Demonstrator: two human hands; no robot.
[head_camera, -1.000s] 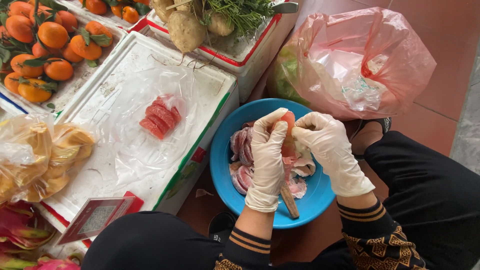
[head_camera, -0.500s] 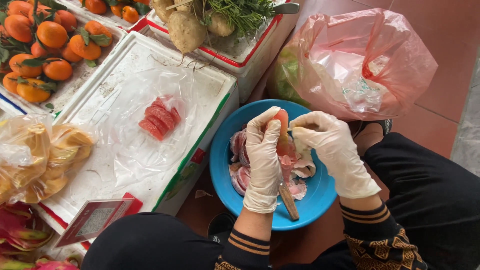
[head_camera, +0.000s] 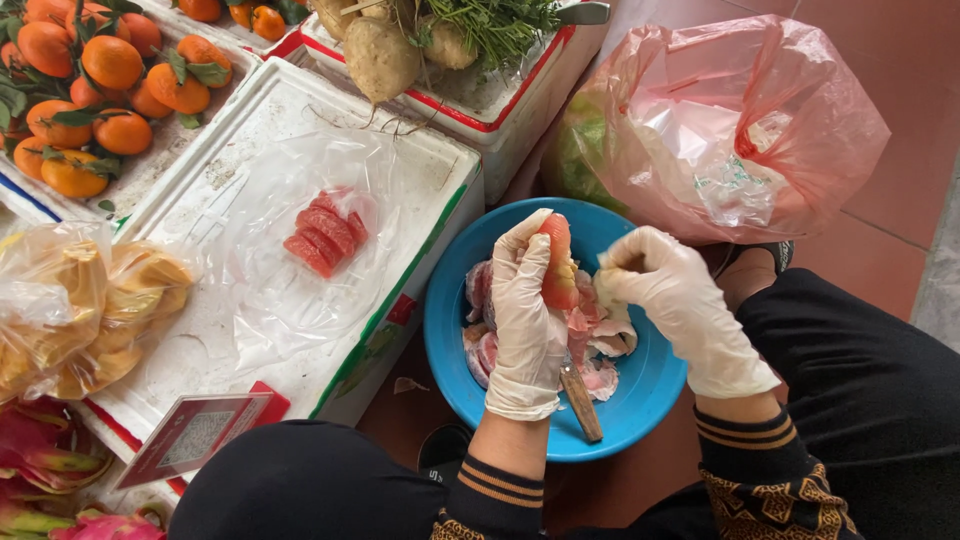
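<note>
Both my hands wear white gloves and work over a blue bowl (head_camera: 645, 395). My left hand (head_camera: 525, 310) grips a pink-red pomelo segment (head_camera: 556, 262) upright. My right hand (head_camera: 665, 290) pinches a strip of pale membrane at the segment's right side. Pinkish-white peelings (head_camera: 600, 345) lie in the bowl, and a knife with a wooden handle (head_camera: 581, 402) rests there under my left wrist. Several peeled red segments (head_camera: 325, 240) lie on a clear plastic sheet on a white foam box lid (head_camera: 250, 130) to the left.
A pink plastic bag (head_camera: 740, 120) sits behind the bowl. Oranges with leaves (head_camera: 100, 80) fill a crate at top left, root vegetables and greens (head_camera: 400, 45) a box at top. Bagged yellow fruit (head_camera: 70, 310), dragon fruit (head_camera: 40, 470) and a small card stand (head_camera: 200, 435) lie at left.
My right hand has pulled slightly away from the segment, drawing membrane off to the right. My left hand keeps the segment nearly still over the bowl.
</note>
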